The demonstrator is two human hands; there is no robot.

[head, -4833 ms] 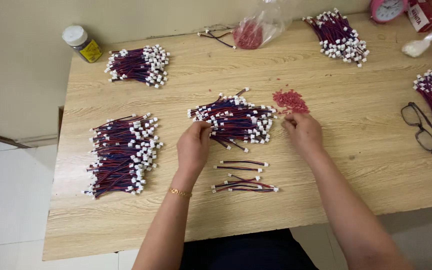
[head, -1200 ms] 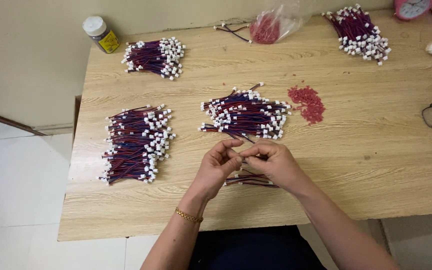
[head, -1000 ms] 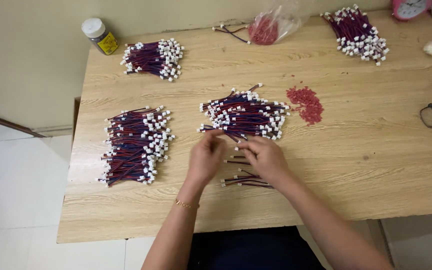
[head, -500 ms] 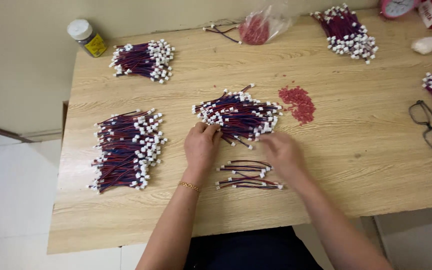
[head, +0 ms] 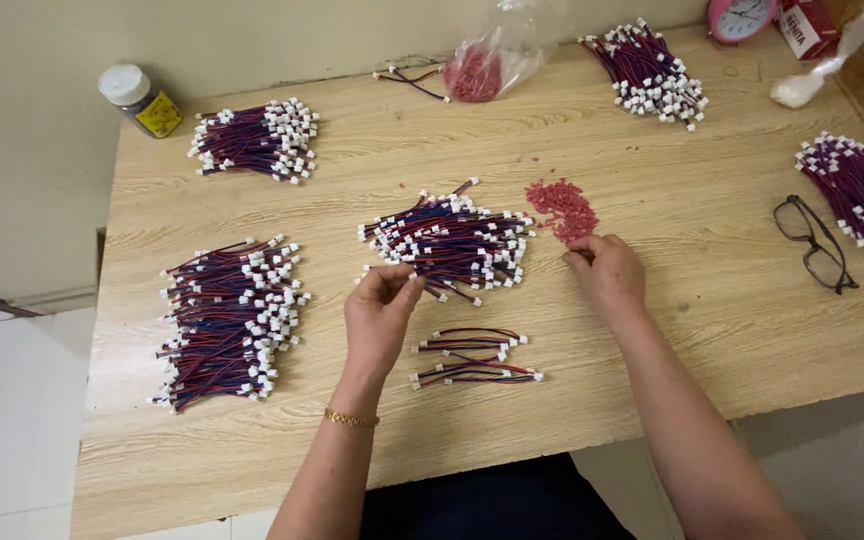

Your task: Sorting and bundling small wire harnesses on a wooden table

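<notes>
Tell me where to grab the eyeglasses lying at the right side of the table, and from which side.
Probably best to pinch the bridge between the lenses of the eyeglasses, coming straight down from above. They lie flat and opened on the wooden table, clear of the wire bundle beside them, so the thin dark frame is free all round; the right hand is the nearer one.
</notes>
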